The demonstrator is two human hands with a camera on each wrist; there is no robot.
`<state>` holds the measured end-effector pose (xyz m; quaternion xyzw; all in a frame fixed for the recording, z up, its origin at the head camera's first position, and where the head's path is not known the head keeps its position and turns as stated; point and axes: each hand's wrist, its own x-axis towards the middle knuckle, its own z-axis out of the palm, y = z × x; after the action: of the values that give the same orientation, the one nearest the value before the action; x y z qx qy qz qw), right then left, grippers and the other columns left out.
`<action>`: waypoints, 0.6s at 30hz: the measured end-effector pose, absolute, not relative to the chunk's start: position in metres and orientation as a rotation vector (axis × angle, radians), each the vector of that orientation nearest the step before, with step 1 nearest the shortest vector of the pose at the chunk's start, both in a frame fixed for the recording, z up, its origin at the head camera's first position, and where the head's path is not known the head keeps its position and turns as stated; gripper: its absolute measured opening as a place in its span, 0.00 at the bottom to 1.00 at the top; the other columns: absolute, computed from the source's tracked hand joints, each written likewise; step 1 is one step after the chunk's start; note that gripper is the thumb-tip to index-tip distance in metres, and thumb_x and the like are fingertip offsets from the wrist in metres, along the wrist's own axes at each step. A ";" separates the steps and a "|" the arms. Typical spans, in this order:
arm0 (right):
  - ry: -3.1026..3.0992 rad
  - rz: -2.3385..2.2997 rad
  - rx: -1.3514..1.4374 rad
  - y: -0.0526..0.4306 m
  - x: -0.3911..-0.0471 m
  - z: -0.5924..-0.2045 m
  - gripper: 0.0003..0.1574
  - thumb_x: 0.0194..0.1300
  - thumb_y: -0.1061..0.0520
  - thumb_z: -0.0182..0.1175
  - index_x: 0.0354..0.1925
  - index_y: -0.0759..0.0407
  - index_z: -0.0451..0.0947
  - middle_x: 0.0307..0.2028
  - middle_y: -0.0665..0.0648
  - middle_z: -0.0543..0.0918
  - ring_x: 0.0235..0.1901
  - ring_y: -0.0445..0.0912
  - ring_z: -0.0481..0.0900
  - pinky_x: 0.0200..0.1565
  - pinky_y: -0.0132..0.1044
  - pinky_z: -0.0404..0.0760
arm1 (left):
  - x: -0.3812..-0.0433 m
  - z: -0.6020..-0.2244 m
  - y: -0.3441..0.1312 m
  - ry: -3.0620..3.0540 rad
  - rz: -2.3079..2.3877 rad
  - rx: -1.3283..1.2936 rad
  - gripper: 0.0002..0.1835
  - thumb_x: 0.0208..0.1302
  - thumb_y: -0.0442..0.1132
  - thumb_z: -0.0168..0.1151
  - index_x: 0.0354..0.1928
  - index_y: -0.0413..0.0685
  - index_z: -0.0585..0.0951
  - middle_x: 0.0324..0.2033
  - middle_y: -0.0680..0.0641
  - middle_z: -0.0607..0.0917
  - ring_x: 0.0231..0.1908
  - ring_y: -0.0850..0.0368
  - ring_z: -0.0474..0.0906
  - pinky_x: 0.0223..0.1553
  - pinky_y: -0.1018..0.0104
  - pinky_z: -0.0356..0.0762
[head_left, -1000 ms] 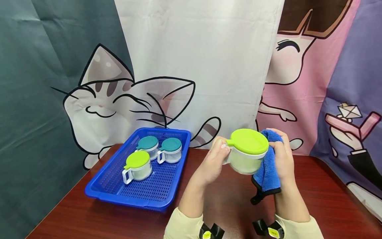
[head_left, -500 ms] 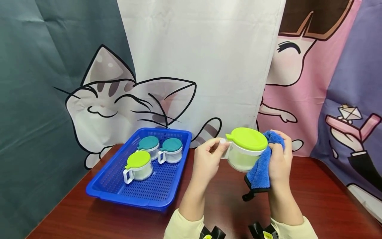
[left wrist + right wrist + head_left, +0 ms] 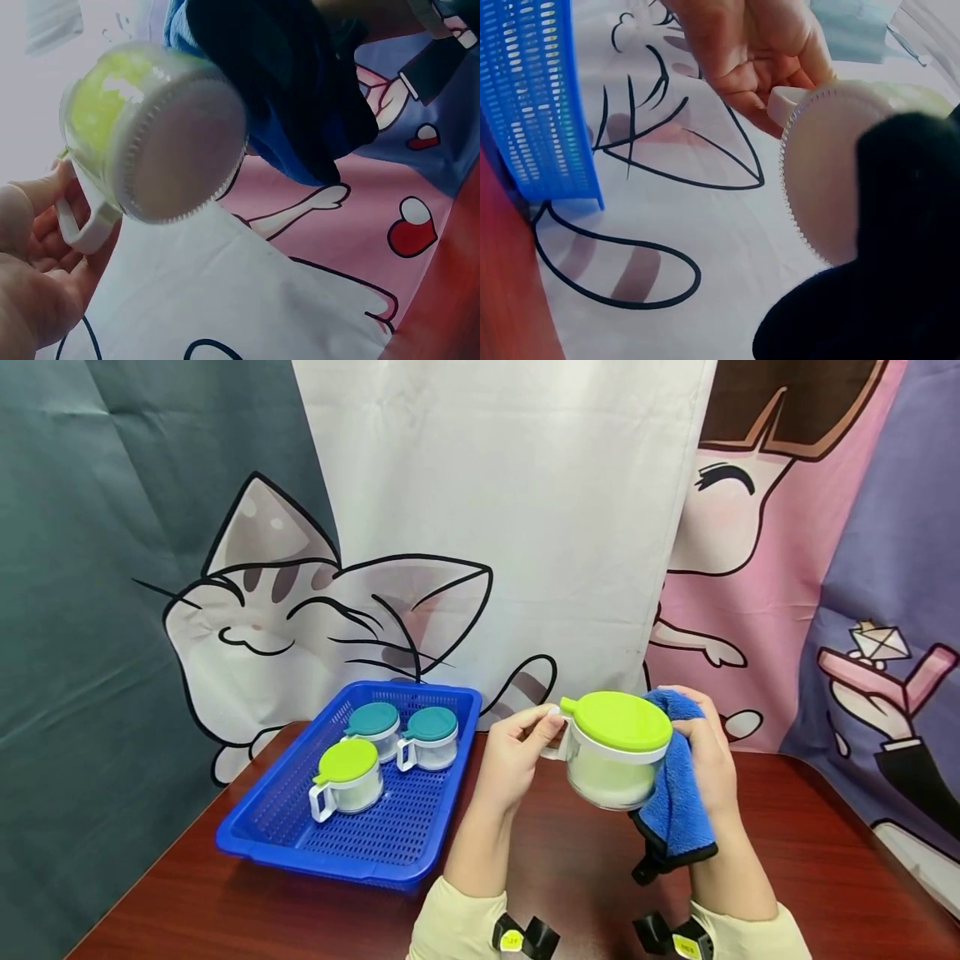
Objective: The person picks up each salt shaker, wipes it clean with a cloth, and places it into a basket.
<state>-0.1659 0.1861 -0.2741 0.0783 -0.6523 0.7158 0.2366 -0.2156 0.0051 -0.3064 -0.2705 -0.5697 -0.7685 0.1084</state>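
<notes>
A clear seasoning jar with a lime-green lid and a white handle is held up above the table. My left hand pinches the jar by its handle. My right hand grips a blue cloth with a black edge and holds it against the jar's right side. In the left wrist view the ridged base of the jar shows, with the cloth beside it. Dark cloth hides part of the base in the right wrist view.
On the left of the brown table stands a blue perforated basket. Inside it are one green-lidded jar and two teal-lidded jars, handles facing left. A printed curtain hangs behind the table.
The cloth first swung left and then back right along the jar's side with my right hand. The jar has dipped slightly and stays in my left hand. The basket's jars have not moved.
</notes>
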 end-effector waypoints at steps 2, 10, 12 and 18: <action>-1.801 2.016 0.268 0.184 -0.166 -0.275 0.21 0.68 0.64 0.32 0.51 0.52 0.68 0.47 0.49 0.71 0.43 0.41 0.70 0.44 0.28 0.70 | -0.217 -0.307 0.007 -1.648 -2.331 -0.807 0.13 0.66 0.32 0.53 0.45 0.26 0.76 0.34 0.44 0.81 0.33 0.61 0.76 0.40 0.69 0.75; -1.821 2.166 0.347 0.173 -0.165 -0.278 0.21 0.67 0.64 0.31 0.52 0.52 0.65 0.44 0.50 0.70 0.40 0.42 0.71 0.43 0.29 0.73 | -0.214 -0.305 0.013 -1.824 -2.193 -0.683 0.13 0.72 0.38 0.39 0.37 0.33 0.68 0.32 0.51 0.71 0.39 0.59 0.66 0.44 0.64 0.63; -1.833 2.146 0.341 0.172 -0.165 -0.278 0.20 0.67 0.64 0.32 0.51 0.53 0.65 0.44 0.50 0.70 0.40 0.42 0.70 0.43 0.29 0.73 | -0.215 -0.306 0.014 -1.942 -2.027 -0.643 0.12 0.71 0.38 0.37 0.35 0.38 0.67 0.31 0.50 0.69 0.37 0.58 0.66 0.41 0.64 0.63; -1.855 2.125 0.405 0.171 -0.165 -0.279 0.20 0.66 0.64 0.32 0.50 0.54 0.66 0.43 0.50 0.71 0.41 0.43 0.70 0.43 0.30 0.73 | -0.217 -0.307 0.013 -2.060 -1.857 -0.625 0.12 0.70 0.38 0.34 0.33 0.42 0.67 0.28 0.49 0.68 0.35 0.57 0.65 0.39 0.65 0.63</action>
<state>-0.1645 0.1705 -0.2788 0.1405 -0.6440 0.7378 0.1456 -0.2174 0.0131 -0.3072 -0.2173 -0.7166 -0.6459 0.1487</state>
